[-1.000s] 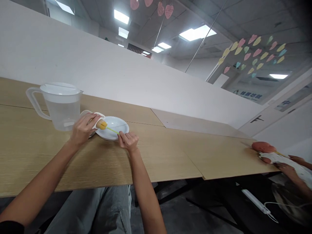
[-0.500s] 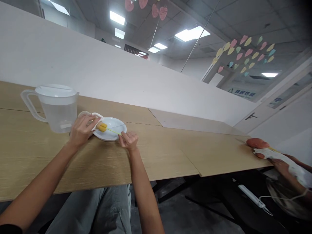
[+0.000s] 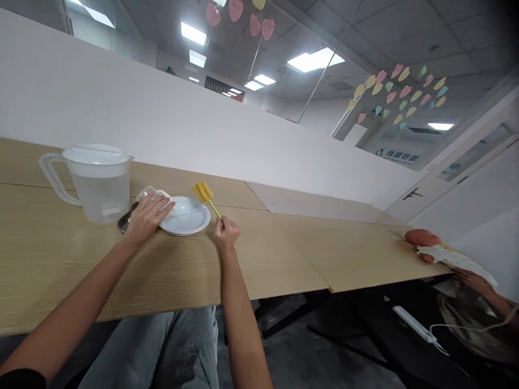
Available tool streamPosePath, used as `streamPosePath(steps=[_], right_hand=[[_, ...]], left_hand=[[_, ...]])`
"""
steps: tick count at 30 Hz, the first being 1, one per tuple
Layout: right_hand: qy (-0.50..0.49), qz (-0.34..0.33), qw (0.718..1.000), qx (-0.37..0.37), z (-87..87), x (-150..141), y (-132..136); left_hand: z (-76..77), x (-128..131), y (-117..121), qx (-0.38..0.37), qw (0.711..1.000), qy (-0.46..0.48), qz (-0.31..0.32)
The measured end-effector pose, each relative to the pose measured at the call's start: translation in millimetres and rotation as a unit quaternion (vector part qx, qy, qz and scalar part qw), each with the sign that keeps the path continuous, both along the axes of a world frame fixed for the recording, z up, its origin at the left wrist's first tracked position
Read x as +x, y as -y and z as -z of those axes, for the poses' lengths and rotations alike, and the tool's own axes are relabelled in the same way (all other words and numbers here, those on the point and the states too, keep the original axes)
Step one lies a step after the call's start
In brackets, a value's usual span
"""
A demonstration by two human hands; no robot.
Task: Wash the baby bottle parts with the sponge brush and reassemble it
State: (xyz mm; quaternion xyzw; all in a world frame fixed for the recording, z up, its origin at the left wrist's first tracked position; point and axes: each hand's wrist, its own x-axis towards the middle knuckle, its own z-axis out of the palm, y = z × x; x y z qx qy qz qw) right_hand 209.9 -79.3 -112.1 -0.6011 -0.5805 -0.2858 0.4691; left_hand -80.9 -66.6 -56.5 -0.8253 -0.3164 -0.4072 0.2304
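My left hand [image 3: 145,218] is wrapped round a small clear cup [image 3: 151,195] lying on its side over the left rim of a white plate [image 3: 187,220]. My right hand [image 3: 226,233] pinches the thin green handle of a yellow sponge brush [image 3: 203,191]. The brush points up and to the left, its sponge head in the air above the plate's right side, clear of the cup. A clear plastic jug [image 3: 97,180] with a white lid stands just left of my left hand.
A small metal dish [image 3: 124,223] peeks out under my left hand. The wooden table [image 3: 284,254] runs right to another person's hand [image 3: 474,280] with a white cloth [image 3: 450,255] and a red object [image 3: 420,236]. A white partition wall stands behind. A power strip [image 3: 409,323] lies on the floor.
My right hand has drawn the sponge brush out of the cup and lifted it up and to the right. My left hand stays on the cup.
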Motion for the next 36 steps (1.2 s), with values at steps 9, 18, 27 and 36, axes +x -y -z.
streamPosePath(steps=[9, 18, 27, 36], right_hand=[[-0.211, 0.110, 0.938, -0.251, -18.4, -15, 5], [-0.187, 0.087, 0.906, -0.370, -10.0, -16, 0], [-0.121, 0.070, 0.902, -0.410, -14.1, -19, 3], [-0.092, 0.048, 0.900, -0.422, -13.0, -19, 2]], left_hand=[[-0.4, 1, 7, 0.002, 0.969, 0.232, -0.089], [2.7, 12, 40, 0.068, 0.971, 0.228, -0.020], [25.6, 35, 62, 0.066, 0.985, 0.078, 0.138], [32.4, 46, 64, -0.030, 0.992, 0.023, 0.121]])
